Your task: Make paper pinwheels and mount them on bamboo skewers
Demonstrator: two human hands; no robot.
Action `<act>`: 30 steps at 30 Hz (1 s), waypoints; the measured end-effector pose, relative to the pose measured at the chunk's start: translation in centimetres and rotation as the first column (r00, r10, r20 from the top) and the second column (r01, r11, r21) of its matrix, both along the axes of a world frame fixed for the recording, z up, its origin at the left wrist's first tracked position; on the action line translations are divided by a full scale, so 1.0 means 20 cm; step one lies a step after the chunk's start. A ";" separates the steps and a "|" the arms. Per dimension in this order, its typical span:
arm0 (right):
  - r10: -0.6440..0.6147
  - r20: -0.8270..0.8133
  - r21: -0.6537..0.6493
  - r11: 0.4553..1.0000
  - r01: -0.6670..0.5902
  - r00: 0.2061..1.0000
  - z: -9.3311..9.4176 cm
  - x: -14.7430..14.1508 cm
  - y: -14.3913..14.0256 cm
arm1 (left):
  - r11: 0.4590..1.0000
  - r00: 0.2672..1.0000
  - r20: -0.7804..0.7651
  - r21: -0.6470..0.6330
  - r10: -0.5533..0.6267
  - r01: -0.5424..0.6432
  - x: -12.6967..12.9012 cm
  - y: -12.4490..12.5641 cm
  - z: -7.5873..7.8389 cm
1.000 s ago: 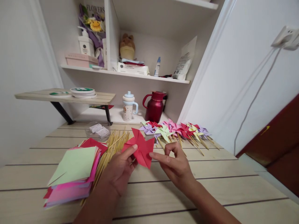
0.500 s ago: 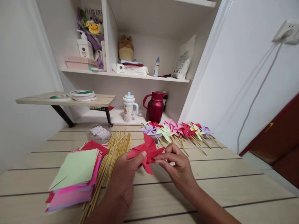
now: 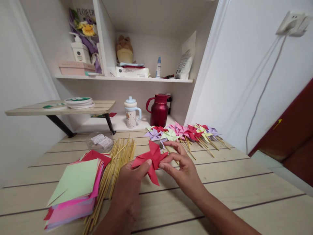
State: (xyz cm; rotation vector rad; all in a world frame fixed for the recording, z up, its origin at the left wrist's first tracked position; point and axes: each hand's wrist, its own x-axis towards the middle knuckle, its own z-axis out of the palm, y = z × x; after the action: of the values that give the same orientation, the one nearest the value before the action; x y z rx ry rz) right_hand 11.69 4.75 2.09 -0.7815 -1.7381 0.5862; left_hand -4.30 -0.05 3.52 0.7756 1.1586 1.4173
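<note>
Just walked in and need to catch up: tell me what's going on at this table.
A person is holding a red paper pinwheel above the wooden table, the left hand pinching one side and the right hand the other. To the left lie a stack of colored paper squares and a bundle of wooden sticks. Behind, a row of finished pinwheels on sticks lies on the table.

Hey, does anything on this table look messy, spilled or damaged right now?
Nothing stands out. Both hands, left and right, hold an intact red paper pinwheel. The paper stack is slightly fanned, and the bamboo sticks lie loosely bundled beside it.
</note>
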 end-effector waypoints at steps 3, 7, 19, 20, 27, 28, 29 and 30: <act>0.007 -0.017 -0.019 1.000 -0.007 1.000 0.01 0.00 -0.01 | 1.000 1.000 0.002 0.020 0.009 -0.009 0.00 0.00 0.00; -0.018 -0.031 -0.011 1.000 0.018 0.999 0.02 -0.01 -0.01 | 0.999 1.000 -0.012 0.016 0.028 -0.028 0.00 0.00 0.00; -0.024 -0.011 0.008 1.000 0.024 1.000 0.02 -0.01 -0.01 | 0.999 1.000 -0.014 0.019 0.027 -0.026 0.01 -0.01 0.02; -0.025 -0.011 0.009 1.000 0.025 1.000 0.02 -0.01 -0.01 | 0.999 1.000 -0.011 0.018 0.027 -0.027 0.01 -0.01 0.02; -0.030 -0.005 0.018 0.999 0.030 1.000 0.02 -0.01 -0.01 | 1.000 0.999 -0.041 0.014 0.022 -0.022 0.00 0.01 -0.02; -0.030 -0.004 0.016 0.999 0.030 1.000 0.02 -0.01 -0.01 | 1.000 0.999 -0.047 0.016 0.024 -0.023 0.00 0.01 -0.02; -0.028 -0.002 0.014 0.999 0.028 1.000 0.03 -0.01 -0.01 | 1.000 0.998 -0.049 0.013 0.028 -0.027 0.00 0.02 -0.03; -0.027 0.000 0.013 1.000 0.027 1.000 0.03 -0.01 -0.01 | 0.999 0.998 -0.043 0.007 0.039 -0.039 0.00 0.02 -0.03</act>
State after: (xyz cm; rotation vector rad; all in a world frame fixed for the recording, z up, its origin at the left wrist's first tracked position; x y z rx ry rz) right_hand 11.40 4.48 2.61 -0.7945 -1.7271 0.5568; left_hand -4.36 0.28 3.00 0.7948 1.2090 1.4430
